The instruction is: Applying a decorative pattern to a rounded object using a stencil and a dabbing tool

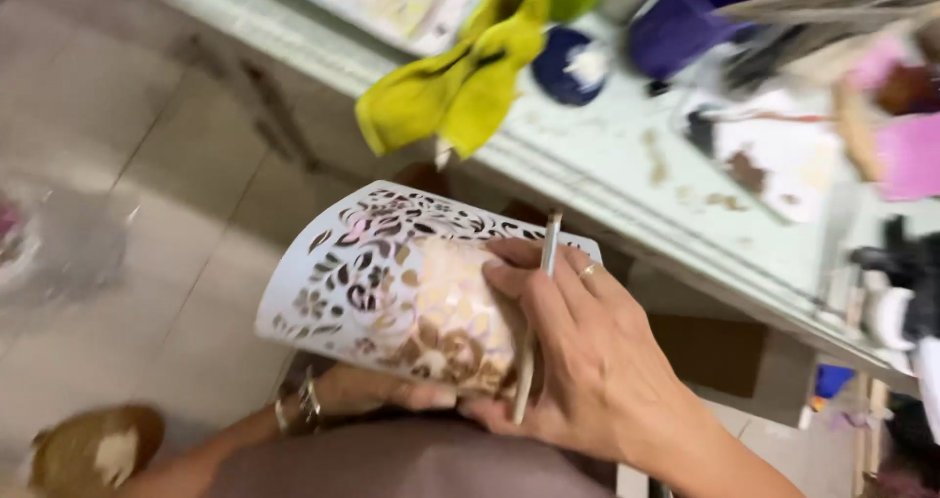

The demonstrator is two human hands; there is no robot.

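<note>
right hand [578, 361]: fingers pressed flat on curved white cut-out stencil [392, 283], thin brush [537, 312] clamped between them | left hand [392, 392]: fingers curled under stencil's lower edge | stencil over lap, near table [607, 155] | yellow cloth [460, 77] hangs off table edge

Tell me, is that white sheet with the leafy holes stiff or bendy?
Probably bendy: the white cut-out sheet curves around the object under it. It likely feels light, being thin and full of holes. The right hand presses it flat, so it may spring back or slide.
</note>
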